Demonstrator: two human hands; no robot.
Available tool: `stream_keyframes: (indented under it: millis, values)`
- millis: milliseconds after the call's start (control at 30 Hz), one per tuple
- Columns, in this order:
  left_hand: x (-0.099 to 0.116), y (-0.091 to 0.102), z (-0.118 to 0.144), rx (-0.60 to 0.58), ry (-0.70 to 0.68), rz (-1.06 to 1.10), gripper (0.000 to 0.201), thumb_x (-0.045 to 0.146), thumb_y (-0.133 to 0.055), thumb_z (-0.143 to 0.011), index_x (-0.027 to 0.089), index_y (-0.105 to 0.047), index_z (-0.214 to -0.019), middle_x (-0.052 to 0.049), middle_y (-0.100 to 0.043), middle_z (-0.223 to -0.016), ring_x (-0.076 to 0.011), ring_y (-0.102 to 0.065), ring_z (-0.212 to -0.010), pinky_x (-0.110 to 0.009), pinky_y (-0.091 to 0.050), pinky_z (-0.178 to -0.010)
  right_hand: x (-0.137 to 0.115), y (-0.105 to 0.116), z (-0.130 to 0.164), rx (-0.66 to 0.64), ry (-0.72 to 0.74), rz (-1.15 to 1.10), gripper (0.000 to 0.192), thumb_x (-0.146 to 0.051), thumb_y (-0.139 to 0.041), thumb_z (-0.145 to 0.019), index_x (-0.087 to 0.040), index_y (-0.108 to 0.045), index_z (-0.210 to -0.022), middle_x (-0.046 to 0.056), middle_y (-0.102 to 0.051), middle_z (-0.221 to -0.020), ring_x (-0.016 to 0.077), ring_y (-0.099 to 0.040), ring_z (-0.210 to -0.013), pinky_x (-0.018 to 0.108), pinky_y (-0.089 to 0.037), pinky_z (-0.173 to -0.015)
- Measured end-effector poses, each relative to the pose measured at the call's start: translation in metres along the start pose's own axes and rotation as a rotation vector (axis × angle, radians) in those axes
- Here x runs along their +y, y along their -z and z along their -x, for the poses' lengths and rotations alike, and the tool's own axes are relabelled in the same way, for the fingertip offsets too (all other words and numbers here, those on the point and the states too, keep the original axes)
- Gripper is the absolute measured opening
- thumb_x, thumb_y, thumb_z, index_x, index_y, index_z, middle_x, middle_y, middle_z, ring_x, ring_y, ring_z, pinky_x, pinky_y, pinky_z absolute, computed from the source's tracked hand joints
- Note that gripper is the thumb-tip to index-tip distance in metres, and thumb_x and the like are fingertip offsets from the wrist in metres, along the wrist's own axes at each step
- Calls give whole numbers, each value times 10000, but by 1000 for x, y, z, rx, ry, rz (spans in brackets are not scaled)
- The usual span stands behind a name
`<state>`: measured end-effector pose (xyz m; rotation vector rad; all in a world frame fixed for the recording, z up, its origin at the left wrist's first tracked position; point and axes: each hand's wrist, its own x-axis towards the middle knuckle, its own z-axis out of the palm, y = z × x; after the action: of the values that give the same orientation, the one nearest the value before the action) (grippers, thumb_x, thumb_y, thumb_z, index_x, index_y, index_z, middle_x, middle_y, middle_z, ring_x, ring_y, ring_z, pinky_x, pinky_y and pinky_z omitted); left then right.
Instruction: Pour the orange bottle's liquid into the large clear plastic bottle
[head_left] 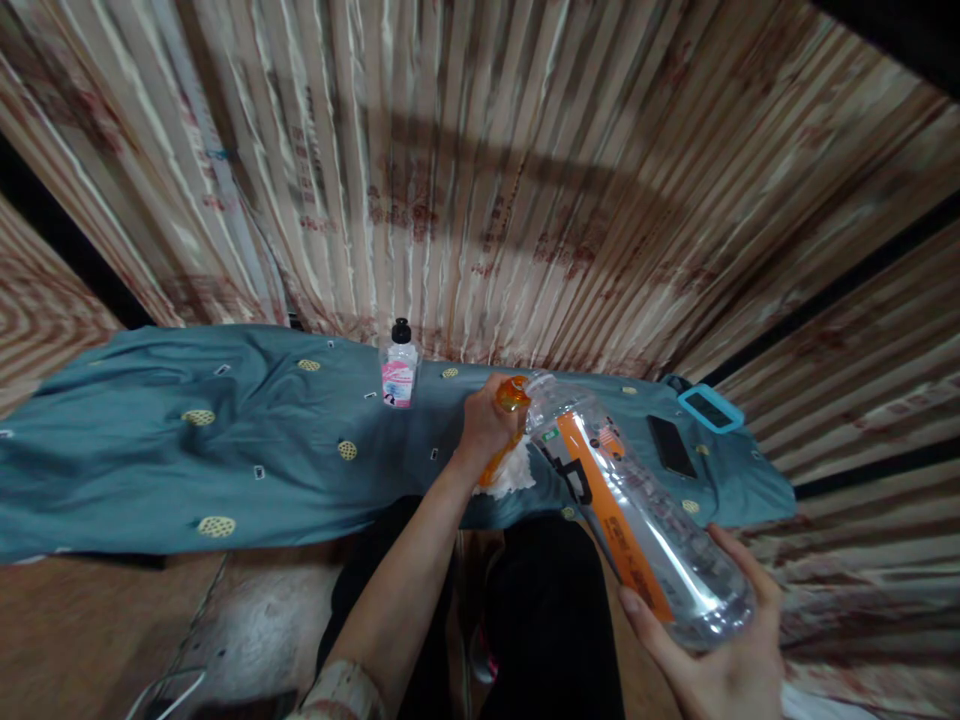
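Head view is showing the right hand (pixel 724 655) gripping the base of a big clear bottle (pixel 637 510), tilted over the tabletop (pixel 225 450), while the left hand (pixel 487 425) is closing around its orange cap (pixel 512 393).

The bottle (pixel 637 510) is large, clear plastic, with an orange strip of label running along its length and some black print beside it. It lies tilted, base low and near, neck pointing up and away, above the near edge of the blue cloth (pixel 225 450). Its base rests in the right hand (pixel 720 650). The cap (pixel 512 393) is orange and sits at the neck, gripped by the left hand (pixel 487 425), with a white rag (pixel 517 475) just under it.
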<state>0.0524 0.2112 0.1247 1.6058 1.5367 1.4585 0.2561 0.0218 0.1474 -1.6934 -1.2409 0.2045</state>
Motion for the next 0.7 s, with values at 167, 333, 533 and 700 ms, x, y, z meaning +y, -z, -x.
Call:
stream_keyframes:
  millis: [167,333,533,700]
  values:
    - [0,0,0,3,-6,0,204,230,-731,-747,194,-626,-918,-41,-752,-841,-218,-716,-798,-274,-499,-701,8,1,0,-15,53,39,1078,-631,-808,-486,-217,-407,-1396,148,-534,-1307,311,-578,-1074,544,-444,-979]
    - [1,0,1,10,-1,20,184,223,-724,-751,199,-623,-903,-23,-745,-820,-198,-710,-776,-255,-492,-685,10,1,-1,-13,35,36,1093,-622,-821,-462,-219,-411,-1391,155,-540,-1299,313,-582,-1055,547,-454,-959]
    - [2,0,1,16,-8,14,204,230,-734,-737,195,-628,-908,-30,-748,-835,-209,-711,-794,-269,-497,-702,2,1,-1,1,33,4,1107,-605,-835,-457,-216,-410,-1402,163,-536,-1313,351,-575,-1114,590,-434,-983]
    - [2,0,1,7,-4,13,224,247,-750,-731,208,-627,-913,-20,-749,-834,-203,-711,-795,-267,-500,-708,-11,1,1,1,-41,24,1132,-650,-814,-442,-199,-412,-1400,160,-535,-1308,363,-568,-1130,589,-422,-993]
